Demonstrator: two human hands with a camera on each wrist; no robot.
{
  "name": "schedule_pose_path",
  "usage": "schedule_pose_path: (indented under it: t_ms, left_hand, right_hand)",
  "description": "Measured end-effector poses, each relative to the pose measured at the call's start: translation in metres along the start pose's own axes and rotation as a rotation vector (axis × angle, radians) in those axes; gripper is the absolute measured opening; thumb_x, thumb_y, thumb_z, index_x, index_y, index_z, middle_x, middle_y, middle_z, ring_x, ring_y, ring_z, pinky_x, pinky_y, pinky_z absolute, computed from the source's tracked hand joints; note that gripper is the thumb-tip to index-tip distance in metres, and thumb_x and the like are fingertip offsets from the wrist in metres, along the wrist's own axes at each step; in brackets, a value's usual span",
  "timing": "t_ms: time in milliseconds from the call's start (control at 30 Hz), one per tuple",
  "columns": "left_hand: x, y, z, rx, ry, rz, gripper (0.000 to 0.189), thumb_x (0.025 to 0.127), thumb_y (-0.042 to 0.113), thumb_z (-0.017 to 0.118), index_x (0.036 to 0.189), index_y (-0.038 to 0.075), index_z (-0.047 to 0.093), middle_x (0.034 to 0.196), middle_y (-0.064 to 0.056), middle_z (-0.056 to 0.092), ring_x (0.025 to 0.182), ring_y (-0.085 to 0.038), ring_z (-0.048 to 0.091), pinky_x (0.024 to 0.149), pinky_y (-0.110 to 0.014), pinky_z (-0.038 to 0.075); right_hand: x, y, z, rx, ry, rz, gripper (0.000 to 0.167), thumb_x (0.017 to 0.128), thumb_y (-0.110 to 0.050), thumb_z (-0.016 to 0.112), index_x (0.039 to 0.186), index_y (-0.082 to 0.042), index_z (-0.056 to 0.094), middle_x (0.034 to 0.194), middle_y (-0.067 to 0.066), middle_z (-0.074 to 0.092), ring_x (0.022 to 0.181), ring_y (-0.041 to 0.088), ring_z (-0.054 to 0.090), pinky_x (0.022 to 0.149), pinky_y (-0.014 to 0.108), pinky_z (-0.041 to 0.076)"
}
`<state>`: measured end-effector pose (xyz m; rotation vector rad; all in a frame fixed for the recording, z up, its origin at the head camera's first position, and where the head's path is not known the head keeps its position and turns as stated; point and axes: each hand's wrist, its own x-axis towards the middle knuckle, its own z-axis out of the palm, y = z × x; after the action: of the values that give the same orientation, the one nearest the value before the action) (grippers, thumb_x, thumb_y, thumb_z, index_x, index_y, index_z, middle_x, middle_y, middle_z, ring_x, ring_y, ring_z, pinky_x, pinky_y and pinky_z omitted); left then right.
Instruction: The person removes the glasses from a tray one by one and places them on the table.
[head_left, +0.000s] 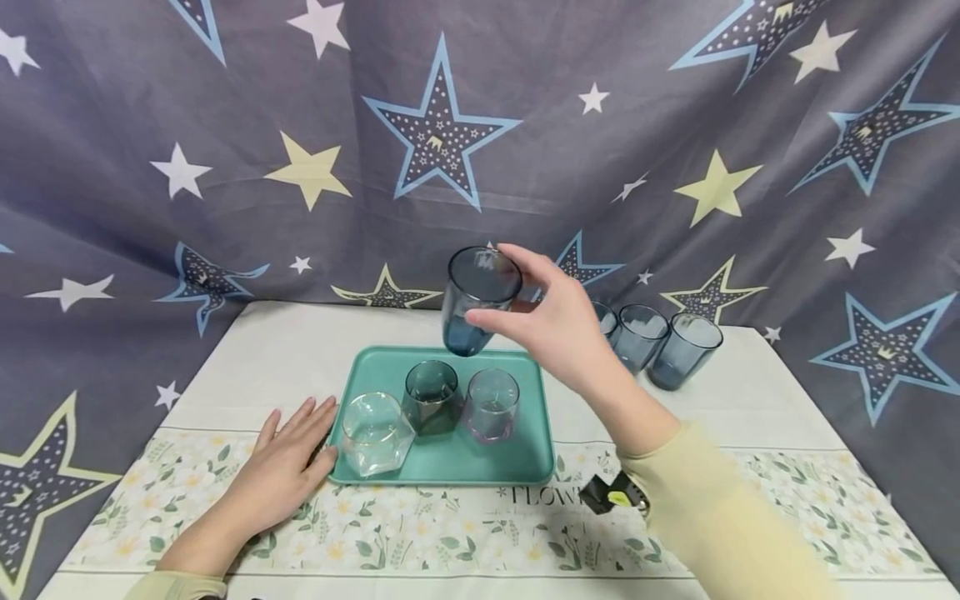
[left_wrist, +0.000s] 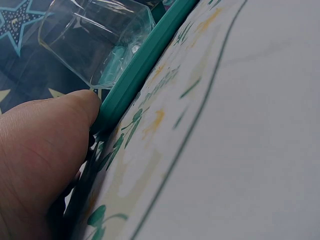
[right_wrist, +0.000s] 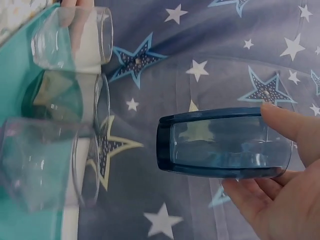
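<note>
- Gripping a blue glass [head_left: 462,315] between the thumb and fingers of the right hand [head_left: 558,321], spread only as wide as the glass; thumb across the near side, fingers curled round the far side.
- Holding that glass in the air, rim upward, at the far side of the green tray [head_left: 465,462] and apart from the glasses standing there.
- Resting the left hand [head_left: 288,462] on the table, palm down, fingers stretched out and gripping nothing, right at the left rim of the tray.
- On the tray, a clear glass [head_left: 372,446] at the near left, a grey glass [head_left: 430,408] in the middle and farther back, and a pale purple glass [head_left: 491,408] to the right.
- At the far right of the table, beyond the right forearm, three more blue glasses [head_left: 675,358] side by side, rims up, the leftmost partly hidden by the right hand.
- Beneath, a white tablecloth [head_left: 262,358] with a flowered band across the near part.
- At the far side, a grey-blue curtain [head_left: 540,50] printed with white, yellow and blue-edged stars.
- Over the right forearm, a pale yellow sleeve [head_left: 720,508].
</note>
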<state>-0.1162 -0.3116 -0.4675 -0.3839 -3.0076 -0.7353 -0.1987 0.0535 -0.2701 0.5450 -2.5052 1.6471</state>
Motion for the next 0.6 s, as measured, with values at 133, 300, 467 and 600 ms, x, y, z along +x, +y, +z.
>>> schedule_pose_path:
  t_ms: [133, 300, 467, 600]
  left_hand:
    - [-0.001, -0.001, -0.001, 0.001, -0.001, -0.001, 0.065, 0.119, 0.04, 0.049, 0.171, 0.002, 0.038, 0.177, -0.018, 0.034, 0.165, -0.046, 0.024, 0.132, -0.066, -0.006]
    - [-0.001, -0.002, -0.001, 0.005, 0.005, -0.004, 0.065, 0.118, 0.038, 0.049, 0.171, 0.001, 0.039, 0.177, -0.019, 0.035, 0.165, -0.047, 0.024, 0.132, -0.065, -0.006]
    - [-0.001, -0.002, -0.001, 0.007, 0.004, -0.006, 0.065, 0.118, 0.038, 0.049, 0.171, 0.001, 0.038, 0.177, -0.019, 0.034, 0.165, -0.047, 0.024, 0.132, -0.066, -0.005]
    - [0.0, -0.002, -0.001, 0.006, -0.002, -0.002, 0.066, 0.118, 0.039, 0.049, 0.171, 0.001, 0.038, 0.177, -0.019, 0.034, 0.165, -0.047, 0.023, 0.132, -0.066, -0.006]
  right_hand:
    - [-0.008, 0.004, -0.019, -0.025, 0.012, 0.038, 0.087, 0.087, -0.027, 0.099, 0.163, -0.029, 0.056, 0.143, -0.002, 0.067, 0.118, 0.017, 0.074, 0.1, 0.031, 0.061]
    - [-0.019, 0.013, -0.041, -0.054, 0.033, 0.066, 0.087, 0.088, -0.028, 0.098, 0.164, -0.028, 0.055, 0.144, 0.001, 0.067, 0.118, 0.021, 0.075, 0.098, 0.031, 0.062]
    - [-0.03, 0.023, -0.064, -0.086, 0.054, 0.074, 0.087, 0.089, -0.029, 0.097, 0.164, -0.024, 0.055, 0.141, 0.003, 0.068, 0.12, 0.021, 0.074, 0.097, 0.025, 0.061]
    - [-0.042, 0.031, -0.083, -0.144, 0.073, 0.079, 0.087, 0.09, -0.034, 0.096, 0.165, -0.023, 0.054, 0.14, 0.003, 0.067, 0.122, 0.02, 0.072, 0.097, 0.022, 0.06]
